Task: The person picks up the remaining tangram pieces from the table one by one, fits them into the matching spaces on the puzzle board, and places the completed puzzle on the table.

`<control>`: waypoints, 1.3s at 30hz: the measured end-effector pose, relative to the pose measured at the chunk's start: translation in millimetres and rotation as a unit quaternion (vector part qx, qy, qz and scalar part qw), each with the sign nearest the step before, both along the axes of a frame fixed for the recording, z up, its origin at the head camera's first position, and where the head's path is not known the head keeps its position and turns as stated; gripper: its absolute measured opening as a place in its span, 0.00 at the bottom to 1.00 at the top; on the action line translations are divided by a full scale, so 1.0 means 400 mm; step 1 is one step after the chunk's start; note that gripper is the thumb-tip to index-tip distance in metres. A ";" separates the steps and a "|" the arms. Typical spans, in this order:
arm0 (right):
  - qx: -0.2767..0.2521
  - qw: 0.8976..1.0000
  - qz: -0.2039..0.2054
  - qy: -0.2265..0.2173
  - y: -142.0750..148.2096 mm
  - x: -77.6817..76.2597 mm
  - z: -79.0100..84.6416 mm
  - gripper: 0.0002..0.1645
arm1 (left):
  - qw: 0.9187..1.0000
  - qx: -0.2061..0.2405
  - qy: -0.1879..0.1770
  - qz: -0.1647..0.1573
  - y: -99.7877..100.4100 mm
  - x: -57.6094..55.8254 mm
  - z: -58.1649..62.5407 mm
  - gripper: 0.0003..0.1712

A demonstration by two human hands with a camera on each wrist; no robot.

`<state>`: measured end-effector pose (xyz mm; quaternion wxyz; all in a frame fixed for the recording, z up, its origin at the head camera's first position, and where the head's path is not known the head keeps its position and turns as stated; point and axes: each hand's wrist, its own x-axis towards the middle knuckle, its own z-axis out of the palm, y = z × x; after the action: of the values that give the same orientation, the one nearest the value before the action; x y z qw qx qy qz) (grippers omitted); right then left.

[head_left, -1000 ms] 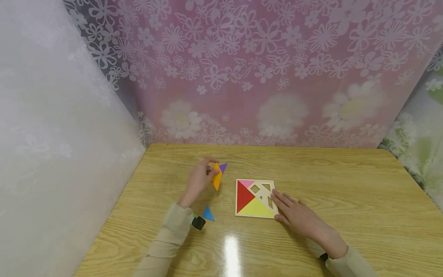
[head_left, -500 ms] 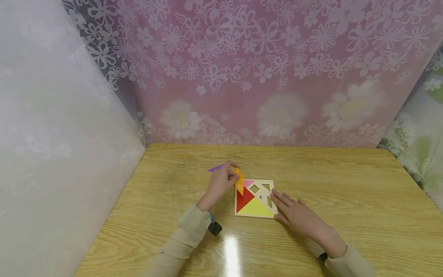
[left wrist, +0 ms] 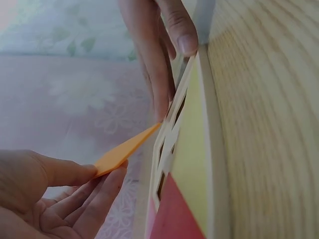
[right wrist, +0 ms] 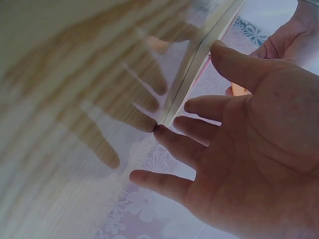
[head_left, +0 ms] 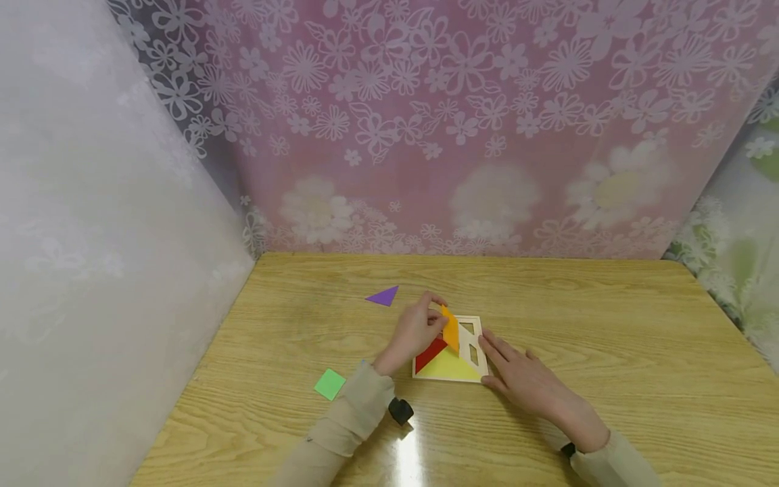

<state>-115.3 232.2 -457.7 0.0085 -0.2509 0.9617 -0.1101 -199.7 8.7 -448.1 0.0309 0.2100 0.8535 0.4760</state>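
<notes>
My left hand pinches an orange tangram piece between thumb and fingers, tilted on edge over the tangram board. In the left wrist view the piece's far tip is close to the board's far side; whether it touches I cannot tell. Lying in the board are a red triangle and a yellow triangle; a pink piece shows beside the red one. Cut-out openings show along the board's right part. My right hand, its fingers straight, rests against the board's right edge.
A purple triangle lies on the wooden table behind and left of the board. Nearer me, at left, is a green square. The left sleeve hides most of a blue piece. A floral curtain hangs behind.
My left hand has carried the orange tangram piece rightward from beside the purple triangle to above the board. The green square has come into view from behind the sleeve. My right hand has stayed put.
</notes>
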 end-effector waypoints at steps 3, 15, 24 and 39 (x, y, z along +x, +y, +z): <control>0.001 1.000 -0.003 -0.007 -0.001 0.001 0.004 0.38 | 1.000 0.018 -0.016 -0.001 0.014 0.002 -0.007 0.15; -0.006 0.999 -0.017 -0.036 0.000 0.002 0.010 0.38 | 0.998 0.026 -0.064 0.006 0.055 0.003 -0.043 0.13; -0.011 0.999 -0.026 -0.045 0.001 0.000 0.007 0.38 | 0.996 0.009 -0.084 -0.004 0.062 0.006 -0.058 0.14; -0.026 0.997 -0.028 -0.063 0.005 0.000 0.006 0.39 | 0.995 -0.036 -0.085 -0.024 0.062 0.021 -0.044 0.15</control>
<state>-115.4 234.1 -455.3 0.0594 -0.2169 0.9626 -0.1511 -191.1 33.4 -465.7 0.1219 0.1882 0.8590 0.4604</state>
